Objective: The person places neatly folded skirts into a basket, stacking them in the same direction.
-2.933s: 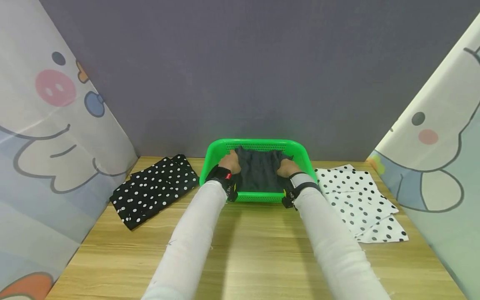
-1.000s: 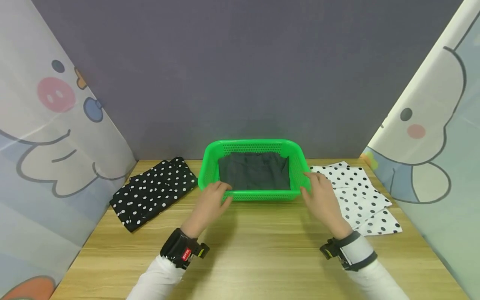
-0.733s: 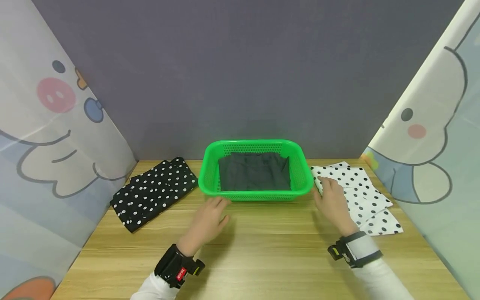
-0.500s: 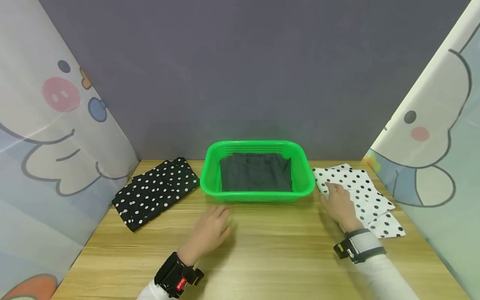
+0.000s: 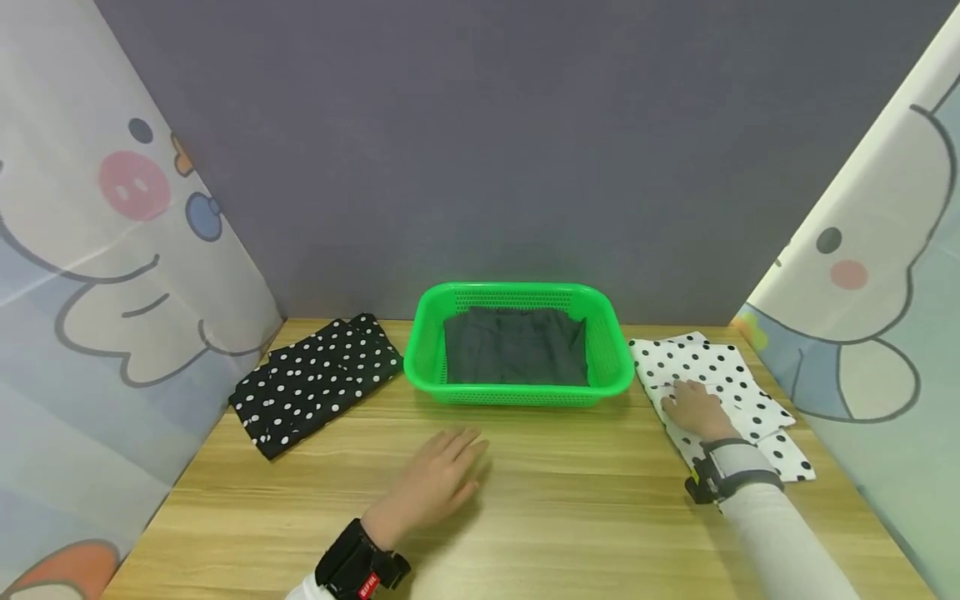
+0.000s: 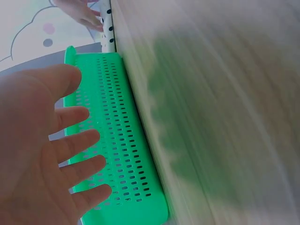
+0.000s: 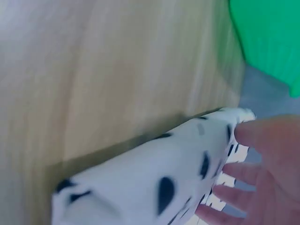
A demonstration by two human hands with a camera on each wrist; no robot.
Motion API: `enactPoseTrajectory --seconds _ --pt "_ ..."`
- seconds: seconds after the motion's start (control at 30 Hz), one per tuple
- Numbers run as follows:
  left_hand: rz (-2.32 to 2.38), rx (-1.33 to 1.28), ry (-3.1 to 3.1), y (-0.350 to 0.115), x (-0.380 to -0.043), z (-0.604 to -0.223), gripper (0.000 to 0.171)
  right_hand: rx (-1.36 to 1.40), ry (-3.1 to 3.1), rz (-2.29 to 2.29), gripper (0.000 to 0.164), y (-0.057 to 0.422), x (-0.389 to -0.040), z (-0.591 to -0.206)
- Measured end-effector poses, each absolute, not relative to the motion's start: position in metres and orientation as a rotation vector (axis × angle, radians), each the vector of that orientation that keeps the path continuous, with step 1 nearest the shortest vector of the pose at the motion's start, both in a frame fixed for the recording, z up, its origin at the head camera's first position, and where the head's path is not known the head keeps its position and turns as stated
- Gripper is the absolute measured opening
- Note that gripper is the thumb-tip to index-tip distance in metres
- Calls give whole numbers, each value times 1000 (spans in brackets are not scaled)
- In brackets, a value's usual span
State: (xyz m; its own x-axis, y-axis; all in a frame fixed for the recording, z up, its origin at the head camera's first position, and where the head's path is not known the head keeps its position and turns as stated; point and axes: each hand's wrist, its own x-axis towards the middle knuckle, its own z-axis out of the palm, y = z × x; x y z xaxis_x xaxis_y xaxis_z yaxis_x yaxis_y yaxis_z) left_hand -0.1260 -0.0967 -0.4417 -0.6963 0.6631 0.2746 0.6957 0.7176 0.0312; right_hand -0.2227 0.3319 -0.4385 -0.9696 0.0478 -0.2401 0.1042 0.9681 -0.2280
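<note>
My right hand [image 5: 696, 408] is at the folded white cloth with black dots [image 5: 708, 362], on the right of the table. In the right wrist view, its thumb is by the white cloth's [image 7: 173, 173] upper edge and the other fingers reach over it, not curled round it. Contact is hard to tell. My left hand [image 5: 431, 483] is over the table in front of the green basket [image 5: 525, 396], holding nothing. Its fingers [image 6: 82, 145] look spread in the left wrist view. A dark grey cloth [image 5: 516, 346] lies folded inside the basket.
A folded black cloth with white dots [image 5: 315, 383] lies left of the basket on the wooden table [image 5: 555, 517]. A grey wall [image 5: 510, 150] stands behind the basket. Cartoon-printed panels [image 5: 840, 333] flank the table.
Both hands have let go of the dark grey cloth and come out of the basket. The right hand has moved right to the white dotted cloth; the left has drawn back toward me.
</note>
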Motion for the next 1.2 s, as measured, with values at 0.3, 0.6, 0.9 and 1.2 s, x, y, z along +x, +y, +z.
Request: enactPoseTrajectory --seconds 0.3,0.6,0.9,1.2 --pt "-159 -1127 -2718 -91 -119 -446 54 -3 2852 -289 56 335 -215 -436" --pt "-161 -1153 -2729 -86 -116 -446 54 -149 2889 -291 51 340 -200 -438" --pt "-173 -1181 -2698 -84 -117 -446 53 -95 2883 -446 53 340 -184 -432" --pt "-168 -1195 -2682 -82 -117 -445 51 -243 2957 -251 50 338 -175 -436"
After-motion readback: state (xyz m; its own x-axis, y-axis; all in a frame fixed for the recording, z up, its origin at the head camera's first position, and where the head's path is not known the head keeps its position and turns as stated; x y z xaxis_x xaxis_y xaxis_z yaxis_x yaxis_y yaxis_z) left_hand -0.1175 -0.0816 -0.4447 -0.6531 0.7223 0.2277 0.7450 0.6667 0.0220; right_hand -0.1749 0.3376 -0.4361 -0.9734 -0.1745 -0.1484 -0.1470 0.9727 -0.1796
